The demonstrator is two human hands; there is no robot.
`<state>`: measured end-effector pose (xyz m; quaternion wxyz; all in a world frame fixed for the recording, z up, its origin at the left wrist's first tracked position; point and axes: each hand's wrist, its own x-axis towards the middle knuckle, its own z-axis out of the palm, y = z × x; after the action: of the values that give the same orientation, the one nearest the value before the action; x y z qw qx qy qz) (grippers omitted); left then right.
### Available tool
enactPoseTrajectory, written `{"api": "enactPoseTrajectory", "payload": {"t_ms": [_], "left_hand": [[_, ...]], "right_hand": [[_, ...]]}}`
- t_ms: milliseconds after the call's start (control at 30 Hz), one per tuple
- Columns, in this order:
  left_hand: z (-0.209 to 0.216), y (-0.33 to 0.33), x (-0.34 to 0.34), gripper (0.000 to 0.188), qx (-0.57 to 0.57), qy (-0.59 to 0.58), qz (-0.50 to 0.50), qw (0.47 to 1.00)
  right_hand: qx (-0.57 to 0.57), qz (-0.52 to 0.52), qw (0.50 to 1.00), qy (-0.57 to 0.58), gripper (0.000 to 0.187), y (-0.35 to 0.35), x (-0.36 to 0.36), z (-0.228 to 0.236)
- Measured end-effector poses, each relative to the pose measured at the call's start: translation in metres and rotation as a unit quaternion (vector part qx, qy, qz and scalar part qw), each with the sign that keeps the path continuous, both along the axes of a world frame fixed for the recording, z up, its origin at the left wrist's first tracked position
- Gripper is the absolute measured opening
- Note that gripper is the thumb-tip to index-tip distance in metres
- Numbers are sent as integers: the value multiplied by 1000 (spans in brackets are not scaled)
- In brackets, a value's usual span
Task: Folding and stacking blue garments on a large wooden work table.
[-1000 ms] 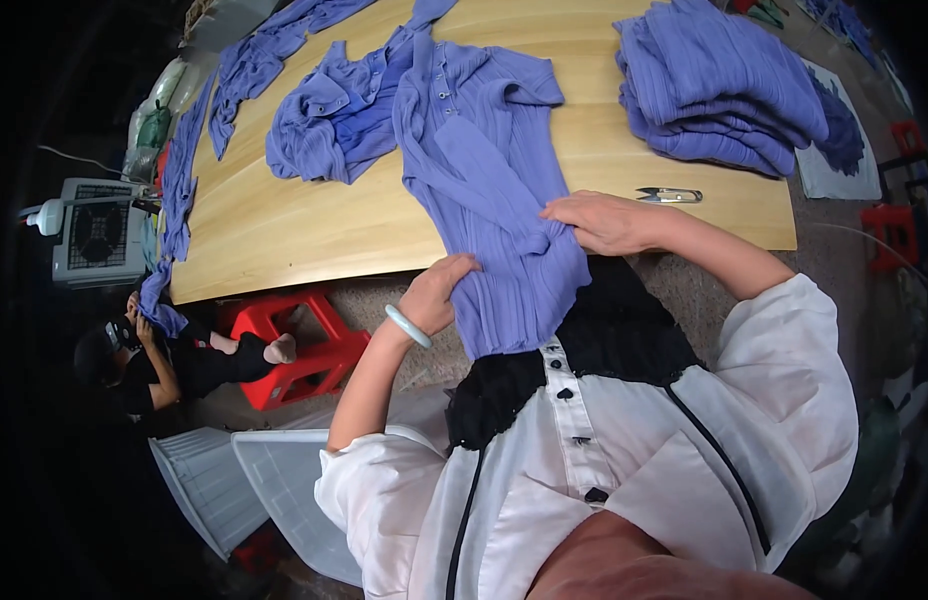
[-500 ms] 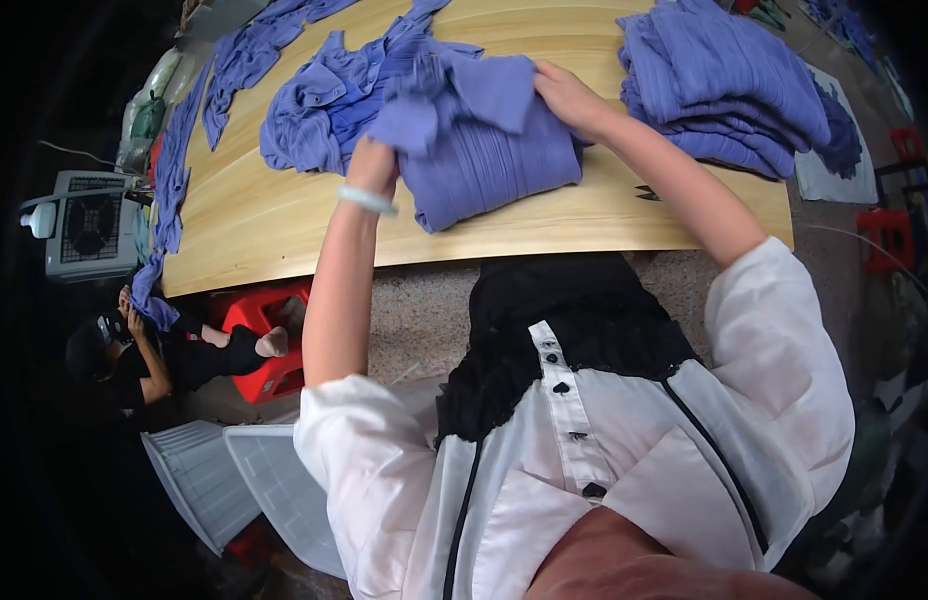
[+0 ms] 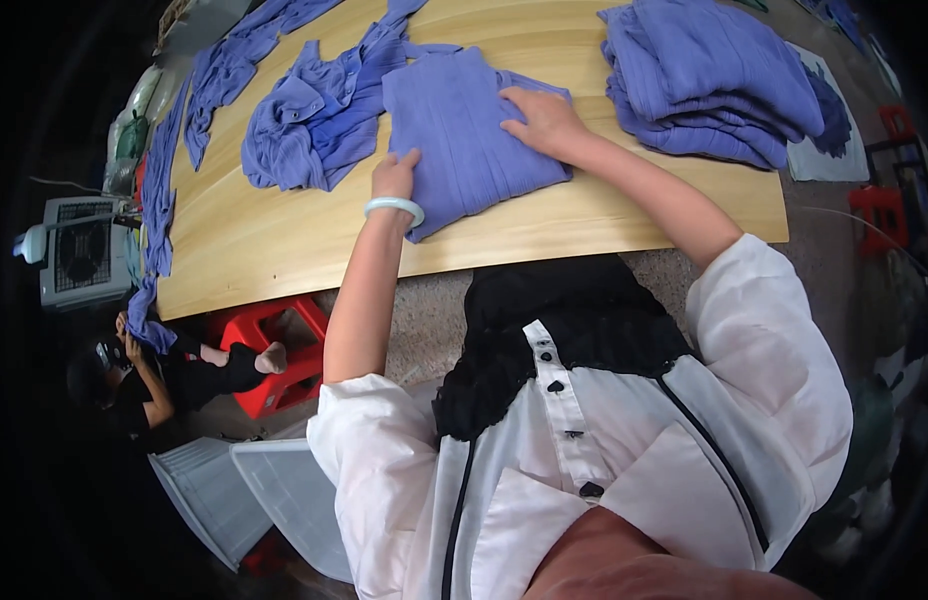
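A folded purple garment (image 3: 464, 150) lies as a flat square bundle on the wooden table (image 3: 244, 250), near its front edge. My left hand (image 3: 394, 178), with a pale bangle at the wrist, grips the bundle's left edge, thumb on top and the other fingers partly hidden. On the bundle's right side my right hand (image 3: 539, 122) rests with thumb and forefinger apart, pressing on the cloth. Just left of the bundle is a loose, crumpled purple buttoned garment (image 3: 319, 115), whose sleeve reaches toward the bundle.
A tall stack of folded purple garments (image 3: 709, 80) stands at the table's right. More purple clothing (image 3: 209, 95) hangs over the left edge. At left, a person (image 3: 134, 370) sits low by a red stool (image 3: 284, 350). Grey plastic bins (image 3: 284, 490) stand beside my left arm.
The loose upper part of the garment, lifted and blurred before, now lies flat on the bundle. My left hand has moved down along its left edge; my right hand has come down onto the cloth.
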<state>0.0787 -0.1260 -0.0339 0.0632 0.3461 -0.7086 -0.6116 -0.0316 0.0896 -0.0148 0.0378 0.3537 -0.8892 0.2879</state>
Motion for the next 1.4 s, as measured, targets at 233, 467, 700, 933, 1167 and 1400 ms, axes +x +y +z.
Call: {"api": "enactPoseTrajectory", "payload": {"t_ms": [233,467,700,933,1167,1400], "left_hand": [[5,-15,40,30,-277,-63,-27,958],[1,-12,10,58,-440,-70,16,895],[-11,-15,9,48,-54,-58,-87,993],[21,-14,17,41,326,64,13,943],[130,2,-24,39,308,183,-49,932],[268,95,-128,32,256,340,-207,881]], "right_hand": [[-70,-9,995,-74,31,26,2,2],[15,-151,977,-150,68,38,-22,-6],[-146,-95,948,-268,86,-5,25,-23],[-334,-21,782,-526,61,-6,20,-5],[-469,179,641,-581,40,22,-43,93],[-487,171,802,-302,26,146,-87,251]]}}
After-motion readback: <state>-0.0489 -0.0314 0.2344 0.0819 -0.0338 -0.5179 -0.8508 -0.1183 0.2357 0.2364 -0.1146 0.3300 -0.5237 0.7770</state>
